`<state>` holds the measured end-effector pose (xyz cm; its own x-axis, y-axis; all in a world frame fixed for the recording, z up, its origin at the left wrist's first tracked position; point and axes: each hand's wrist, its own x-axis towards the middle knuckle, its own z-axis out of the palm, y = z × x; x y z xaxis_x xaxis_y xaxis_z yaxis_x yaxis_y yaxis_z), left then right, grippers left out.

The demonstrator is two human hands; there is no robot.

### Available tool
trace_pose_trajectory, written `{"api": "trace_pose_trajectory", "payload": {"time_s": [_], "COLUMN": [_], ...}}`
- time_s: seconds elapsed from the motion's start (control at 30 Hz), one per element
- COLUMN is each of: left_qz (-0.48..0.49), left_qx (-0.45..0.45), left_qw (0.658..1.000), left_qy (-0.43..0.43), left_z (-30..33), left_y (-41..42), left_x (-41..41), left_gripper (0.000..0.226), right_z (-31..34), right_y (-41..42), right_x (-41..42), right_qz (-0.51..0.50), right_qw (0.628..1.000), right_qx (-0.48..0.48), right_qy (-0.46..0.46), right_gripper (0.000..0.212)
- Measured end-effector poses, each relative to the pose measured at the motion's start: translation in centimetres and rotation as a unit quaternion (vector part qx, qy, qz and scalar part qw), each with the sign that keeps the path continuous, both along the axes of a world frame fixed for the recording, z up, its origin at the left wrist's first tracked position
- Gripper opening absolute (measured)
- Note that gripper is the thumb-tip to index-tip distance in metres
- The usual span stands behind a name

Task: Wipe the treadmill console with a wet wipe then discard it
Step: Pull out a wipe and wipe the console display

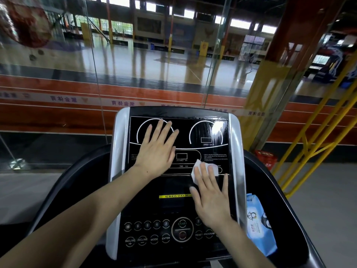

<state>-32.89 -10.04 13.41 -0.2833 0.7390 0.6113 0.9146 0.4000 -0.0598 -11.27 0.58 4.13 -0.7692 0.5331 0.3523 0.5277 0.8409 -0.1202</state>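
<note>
Left hand: the left hand (pixel 157 149) lies palm down on the upper left of the treadmill console (pixel 176 182), over the left dial outline; the forearm comes up from the lower left corner of the view.
Left fingers: the fingers (pixel 163 130) are straight and spread wide, flat against the glossy black panel, holding nothing.
Right hand: the right hand (pixel 211 198) is palm down on the right side of the console, below the display panel, its wrist over the button rows; the forearm enters from the lower right.
Right fingers: extended and slightly fanned, the fingertips pressing the wet wipe (pixel 202 171) flat onto the panel rather than pinching it.
Wet wipe: white, crumpled, on the lower right edge of the display panel near the TIME readout; its far edge shows beyond the fingertips, the rest is under them.
Console: black face with silver side rails, two arc-shaped dial outlines at the top, SPEED and DISTANCE boxes, a yellow strip (pixel 174 196) reading "ALWAYS STAY" with its end hidden by the right hand, and a round START button (pixel 182 229) among rows of keys marked INCLINE, MODE, ENTER, RESET, PROGRAM.
Wipe pack: a blue and white soft pack of wet wipes (pixel 258 223) rests just beside the console's right rail, on the dark side arm of the treadmill; whether its flap is open I cannot tell, and its contents are not visible.
Beyond: a glass wall (pixel 135 64) with a sports hall floor behind it, and yellow railings (pixel 318 136) at right.
</note>
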Motion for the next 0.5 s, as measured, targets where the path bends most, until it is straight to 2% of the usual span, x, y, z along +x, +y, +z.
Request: {"api": "trace_pose_trajectory", "payload": {"time_s": [0.13,0.23,0.33,0.4,0.5], "left_qz": [0.002,0.003,-0.003,-0.003,-0.005], "left_qx": [-0.010,-0.015,-0.024,-0.029,-0.025], "left_qw": [1.000,1.000,1.000,0.999,0.999], "left_qy": [-0.002,-0.004,-0.009,-0.013,-0.021], "left_z": [0.7,0.9,0.9,1.1,1.4], "left_y": [0.6,1.0,1.5,1.8,2.2], "left_x": [-0.5,-0.2,0.3,0.5,0.7], "left_gripper": [0.056,0.057,0.058,0.058,0.059], "right_z": [1.4,5.4,9.7,9.8,6.7], "right_y": [1.5,4.9,7.9,8.1,5.8], "right_x": [-0.6,-3.7,-6.4,-6.4,-3.3], "right_qz": [-0.003,-0.023,-0.046,-0.038,-0.030], "right_qw": [1.000,0.999,0.998,0.999,0.999], "right_qx": [0.003,-0.006,-0.021,-0.022,-0.034], "right_qy": [-0.015,0.026,0.023,0.024,0.022], "right_gripper": [0.065,0.065,0.064,0.064,0.065]}}
